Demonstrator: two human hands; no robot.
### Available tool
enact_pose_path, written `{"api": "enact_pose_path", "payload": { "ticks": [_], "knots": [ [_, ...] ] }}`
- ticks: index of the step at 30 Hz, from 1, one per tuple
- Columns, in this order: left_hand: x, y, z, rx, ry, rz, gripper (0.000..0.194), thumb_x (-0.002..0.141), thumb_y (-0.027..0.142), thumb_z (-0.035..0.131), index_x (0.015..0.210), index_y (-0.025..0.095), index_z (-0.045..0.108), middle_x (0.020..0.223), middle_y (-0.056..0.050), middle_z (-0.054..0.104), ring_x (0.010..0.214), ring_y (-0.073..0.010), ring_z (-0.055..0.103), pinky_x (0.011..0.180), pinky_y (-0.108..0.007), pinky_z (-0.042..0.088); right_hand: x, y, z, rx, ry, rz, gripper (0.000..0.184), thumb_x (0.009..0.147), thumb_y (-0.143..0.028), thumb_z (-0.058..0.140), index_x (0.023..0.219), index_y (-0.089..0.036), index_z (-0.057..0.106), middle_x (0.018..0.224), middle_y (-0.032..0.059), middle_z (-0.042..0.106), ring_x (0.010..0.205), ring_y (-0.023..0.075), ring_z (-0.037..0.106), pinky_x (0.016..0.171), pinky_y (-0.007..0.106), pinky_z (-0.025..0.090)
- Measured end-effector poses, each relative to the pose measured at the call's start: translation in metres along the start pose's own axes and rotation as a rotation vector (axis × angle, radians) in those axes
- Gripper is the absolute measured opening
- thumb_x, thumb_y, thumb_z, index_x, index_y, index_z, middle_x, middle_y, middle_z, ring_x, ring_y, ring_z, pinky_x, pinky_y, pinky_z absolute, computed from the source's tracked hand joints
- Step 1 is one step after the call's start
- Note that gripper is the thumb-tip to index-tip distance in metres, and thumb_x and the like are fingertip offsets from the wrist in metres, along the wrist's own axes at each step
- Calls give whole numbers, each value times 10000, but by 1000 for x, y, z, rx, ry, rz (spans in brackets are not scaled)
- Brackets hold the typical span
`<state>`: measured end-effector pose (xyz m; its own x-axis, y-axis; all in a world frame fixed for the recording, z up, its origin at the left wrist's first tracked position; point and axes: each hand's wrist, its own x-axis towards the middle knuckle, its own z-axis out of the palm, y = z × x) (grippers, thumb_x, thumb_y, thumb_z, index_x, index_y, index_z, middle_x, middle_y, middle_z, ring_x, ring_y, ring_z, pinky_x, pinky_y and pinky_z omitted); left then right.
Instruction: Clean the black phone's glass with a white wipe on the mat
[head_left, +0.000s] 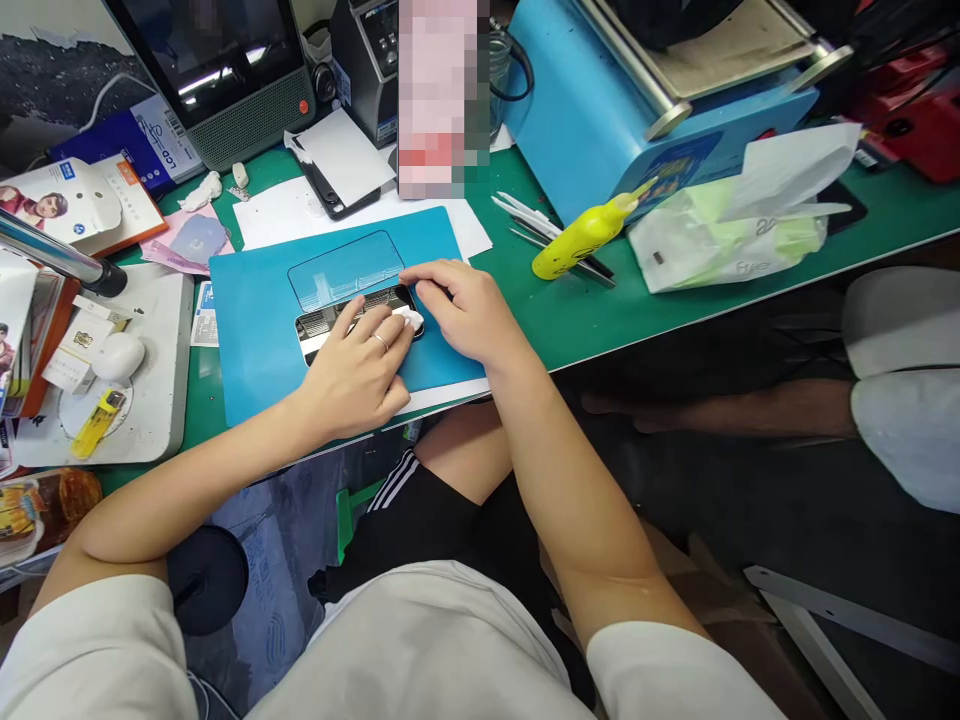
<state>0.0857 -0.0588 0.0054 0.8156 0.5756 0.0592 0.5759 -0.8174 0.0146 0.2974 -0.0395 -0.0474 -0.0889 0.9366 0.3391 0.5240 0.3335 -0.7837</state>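
Note:
On a blue mat [255, 360] lies a phone [319, 325] with a dark, shiny face, partly covered by my hands. My left hand [360, 365], a ring on one finger, rests over it with its fingertips on a small white tissue [409, 317]. At the phone's right end is my right hand [465, 310]. Its index finger reaches the far edge, with the thumb close by; the other fingers are mostly hidden. Just beyond the phone, a clear dark-edged glass sheet [345, 268] lies flat on the mat.
Right of the mat are a yellow bottle [581, 240], thin tools [525, 215], a tissue pack [731, 235] and a blue machine [592, 120]. Behind lies a black phone case [330, 190]. A yellow lighter [97, 425] sits on a white device at left. Another person's arm [750, 410] shows at right.

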Motion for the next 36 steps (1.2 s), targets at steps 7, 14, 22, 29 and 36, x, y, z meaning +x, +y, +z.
{"api": "enact_pose_path", "payload": {
  "ticks": [7,14,22,29,36],
  "knots": [
    [0,0,4,-6,11,-19,586,961,251,434,1489,59,601,1415,-204,661,1387,-393,565,1300,-642,332,0,0,0,0,-7,9,308,1011,-261,514,1123,-259,801,1134,48,838,1095,273,744,1010,447,578],
    [0,-1,2,-35,3,-57,613,961,279,429,1514,69,588,1470,-197,643,1410,-415,536,1303,-679,296,0,0,-1,0,-16,7,305,1015,-254,514,1127,-256,798,1132,50,837,1088,271,747,1011,439,575],
    [1,-8,-1,-56,-7,-115,654,946,324,456,1553,104,562,1523,-169,623,1432,-424,522,1311,-694,257,0,0,-1,-1,-16,7,294,1021,-255,523,1127,-261,797,1141,48,835,1100,268,743,1021,441,570],
    [5,-18,2,-138,-77,-61,675,982,350,415,1615,130,503,1638,-139,550,1510,-405,471,1337,-713,178,0,-1,-1,1,-26,20,300,1026,-258,519,1140,-260,797,1161,52,831,1111,269,741,1028,438,567],
    [13,-27,-1,-191,-186,-2,757,982,401,449,1691,143,383,1757,-109,384,1652,-422,267,1347,-720,111,2,0,0,16,-25,19,309,1002,-237,516,1127,-242,799,1155,60,836,1090,275,743,1014,447,567]
  ]
}}
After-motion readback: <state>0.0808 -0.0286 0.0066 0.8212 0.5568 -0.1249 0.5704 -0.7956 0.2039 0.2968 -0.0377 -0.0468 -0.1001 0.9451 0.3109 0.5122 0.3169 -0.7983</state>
